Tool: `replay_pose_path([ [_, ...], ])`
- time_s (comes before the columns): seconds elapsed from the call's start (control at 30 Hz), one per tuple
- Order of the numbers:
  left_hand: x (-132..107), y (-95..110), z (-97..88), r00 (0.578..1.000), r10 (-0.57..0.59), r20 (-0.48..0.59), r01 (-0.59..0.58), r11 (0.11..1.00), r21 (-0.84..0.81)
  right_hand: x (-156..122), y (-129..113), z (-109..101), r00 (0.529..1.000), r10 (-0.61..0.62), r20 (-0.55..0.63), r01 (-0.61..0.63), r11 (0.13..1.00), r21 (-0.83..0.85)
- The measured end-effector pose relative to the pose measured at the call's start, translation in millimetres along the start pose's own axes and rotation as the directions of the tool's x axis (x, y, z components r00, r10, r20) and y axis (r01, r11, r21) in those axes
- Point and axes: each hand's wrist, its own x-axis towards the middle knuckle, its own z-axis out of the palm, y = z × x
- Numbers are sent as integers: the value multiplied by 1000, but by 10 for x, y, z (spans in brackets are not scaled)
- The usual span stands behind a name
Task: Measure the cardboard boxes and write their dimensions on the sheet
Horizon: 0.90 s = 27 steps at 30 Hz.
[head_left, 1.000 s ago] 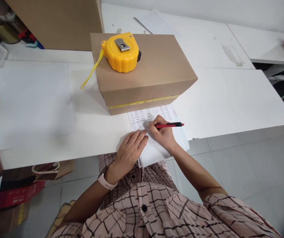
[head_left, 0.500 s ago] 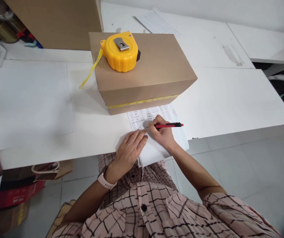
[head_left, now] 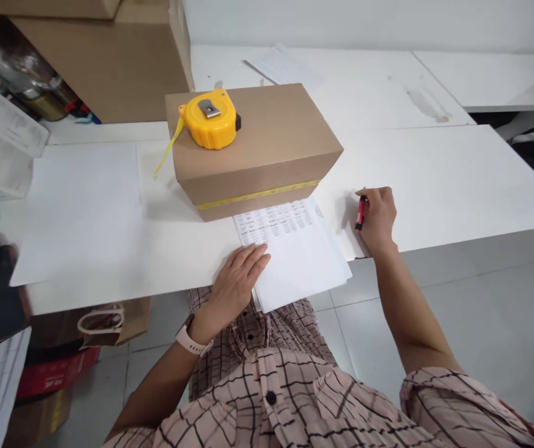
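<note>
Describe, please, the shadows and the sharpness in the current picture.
Head view: a soft shadow falls on the table beside the right hand, another left of the box; also head view: the writing on the paper is not sharp enough to read, the lower right corner dark.

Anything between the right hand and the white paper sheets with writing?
Nothing visible: only white tabletop separates the right hand and its red-and-black pen from the white paper sheets. The left hand rests on their left edge.

A big carton (head_left: 108, 68) at the back left — a loose sheet (head_left: 279, 65) near the wall (head_left: 365, 25) — a paper bag (head_left: 134, 318) below the table (head_left: 444, 180).
</note>
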Motion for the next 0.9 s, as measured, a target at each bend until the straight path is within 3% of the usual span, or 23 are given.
replay_pose_path([
  [0.1,36,-7,-243,998,-23,59,33,984,-176,75,160,67,1000,-9,-13,8,999,-52],
  [0.2,169,0,-700,987,-147,-57,125,948,-294,83,183,138,999,-28,-33,25,997,-67],
  [0.27,352,-15,-1053,936,-234,-263,179,960,-216,72,177,157,998,-27,-55,24,999,-49],
  [0.33,616,-81,-1361,870,-235,-434,231,971,-63,62,171,157,997,-18,-72,16,1000,-27],
  [0.4,932,-217,-1564,860,-206,-466,266,962,67,59,167,148,997,-4,-82,3,1000,-10],
  [0.47,1253,-416,-1640,872,-252,-420,317,944,91,64,165,136,996,11,-86,-10,1000,11],
  [0.57,1627,-763,-1578,855,-445,-268,450,892,-43,75,176,119,995,32,-91,-25,997,68],
  [0.63,1752,-952,-1497,829,-530,-176,517,848,-117,77,193,111,994,48,-98,-36,992,118],
  [0.7,1773,-1038,-1441,822,-538,-185,519,842,-143,70,203,102,990,65,-122,-45,986,161],
  [0.8,1669,-901,-1437,836,-458,-303,409,888,-213,41,128,54,952,98,-289,-45,982,185],
  [0.9,1535,-496,-1480,865,-412,-287,284,873,-397,1,-172,-108,908,89,-409,40,954,297],
])
